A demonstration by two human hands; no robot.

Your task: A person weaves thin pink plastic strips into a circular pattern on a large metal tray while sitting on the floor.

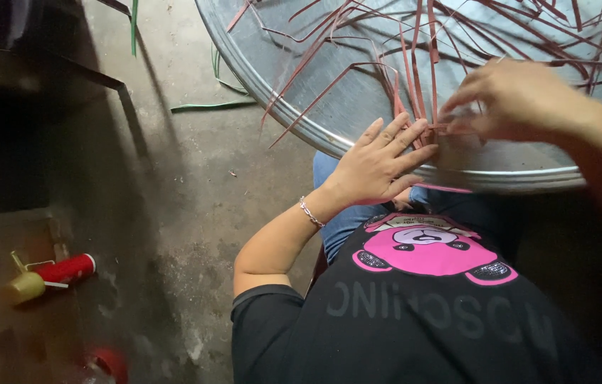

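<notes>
A large round metal tray point(358, 135) rests on my lap, and many thin reddish-brown strips point(415, 64) lie spread across it. My left hand point(379, 163) lies flat with its fingers apart, pressing the crossed strips down near the tray's front rim. My right hand point(511, 96) is blurred; its fingers pinch a strip just to the right of the left hand's fingertips. A silver bracelet point(311, 212) circles my left wrist.
Bare concrete floor point(194, 213) stretches to the left. Green strips point(212, 107) lie on it beside the tray. A red cylinder point(66, 269) and a yellow-brown round object point(25, 286) sit at lower left. A dark metal frame point(102, 78) stands at upper left.
</notes>
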